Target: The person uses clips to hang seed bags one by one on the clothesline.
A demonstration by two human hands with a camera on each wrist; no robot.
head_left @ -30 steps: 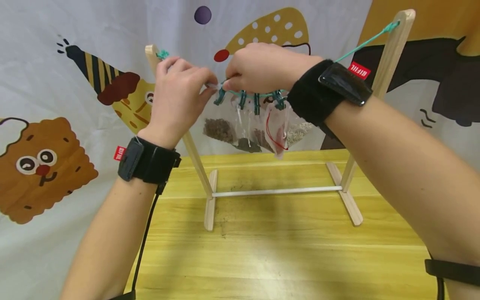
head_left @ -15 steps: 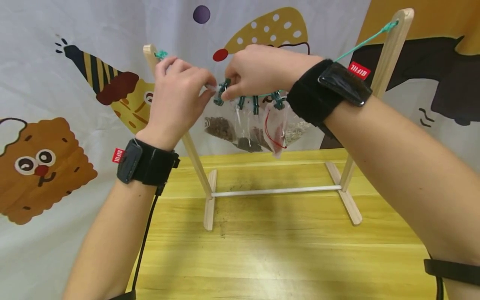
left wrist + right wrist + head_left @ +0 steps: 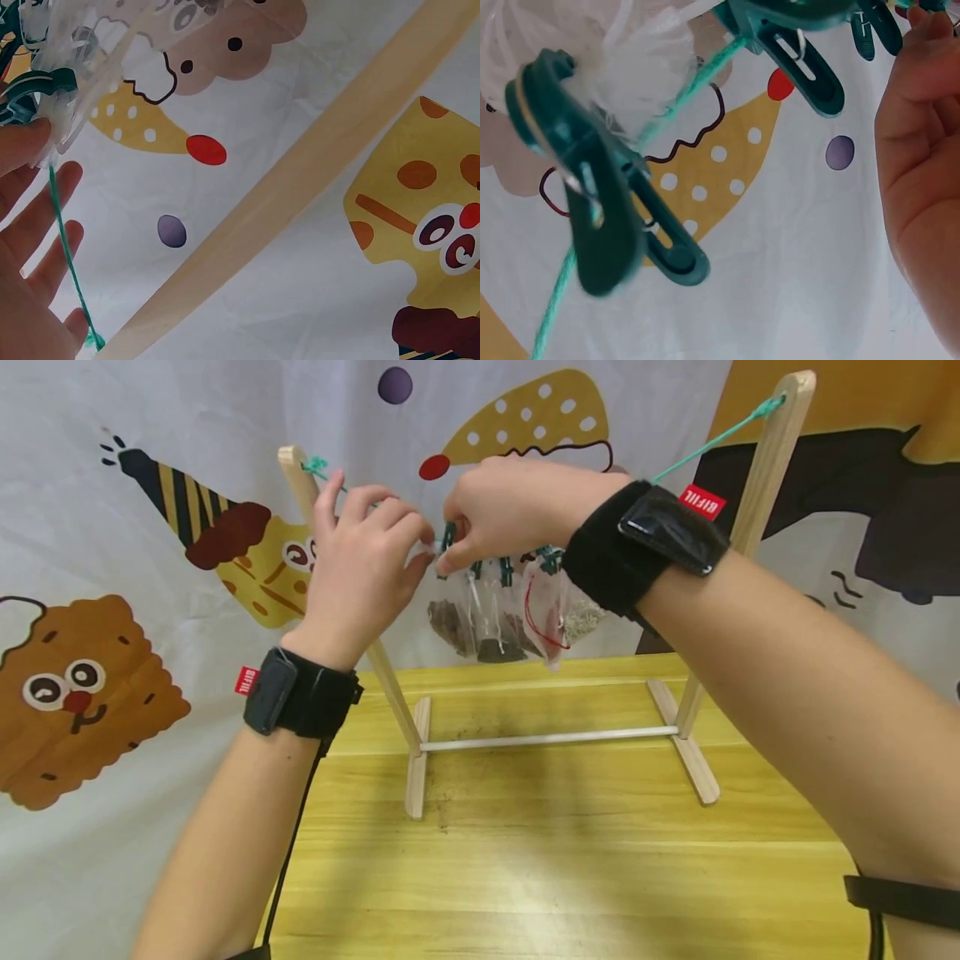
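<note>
A wooden rack (image 3: 757, 502) carries a green string (image 3: 705, 447) with several clear bags (image 3: 480, 618) of brown and pale bits clipped to it. My left hand (image 3: 423, 545) pinches the top of the leftmost bag between thumb and forefinger. Right beside it, my right hand (image 3: 448, 555) pinches a green clip (image 3: 447, 535) at that bag's top. In the left wrist view the clip (image 3: 34, 94) and crumpled plastic (image 3: 75, 60) sit at my thumb, with the string (image 3: 67, 247) crossing my fingers. The right wrist view has two other clips (image 3: 600, 217) (image 3: 802, 60) on the string (image 3: 682, 97).
The rack stands on a yellow wooden table (image 3: 562, 860), its white base rod (image 3: 547, 739) between two flat feet. A cartoon-printed cloth (image 3: 97, 677) hangs behind and to the left. The rack's left post (image 3: 300, 477) is just beyond my left hand.
My right hand took the leftmost clip in its fingers and raised it upright. The leftmost bag shifted right toward the other bags. Both hands stayed close together at the string.
</note>
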